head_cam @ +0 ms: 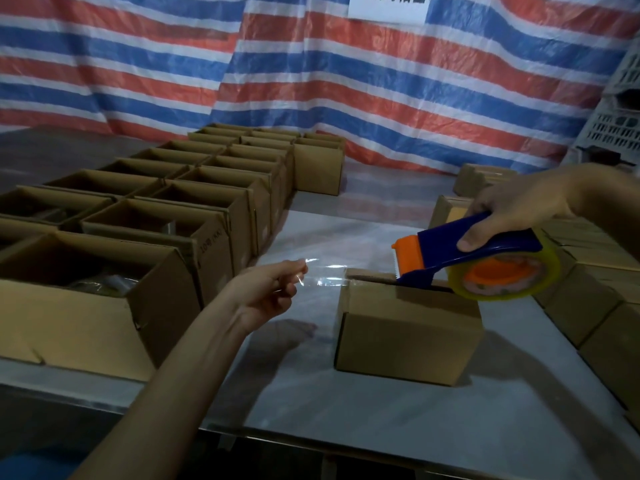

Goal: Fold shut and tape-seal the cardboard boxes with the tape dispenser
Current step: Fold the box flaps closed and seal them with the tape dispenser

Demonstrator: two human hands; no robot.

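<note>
The right hand has its grip closed round the blue handle of the tape dispenser, fingers curled over the top and thumb pressed on the near side. The dispenser's orange blade end sits down on the top of the closed cardboard box, at the dark seam between its flaps, and the tape roll overhangs the box's right end.

The left hand has a narrow grip: thumb and fingertips pinch the free end of the clear tape strip. The strip is drawn out past the box's left end and held in the air above the desk. Whether it already sticks to the box top is hard to tell.

The box stands alone right of the desk's middle, closer to the near edge. Open boxes stand in rows along the left edge, reaching back to the far edge. Closed boxes are piled along the right edge. A red, white and blue striped tarp hangs behind the far edge.
</note>
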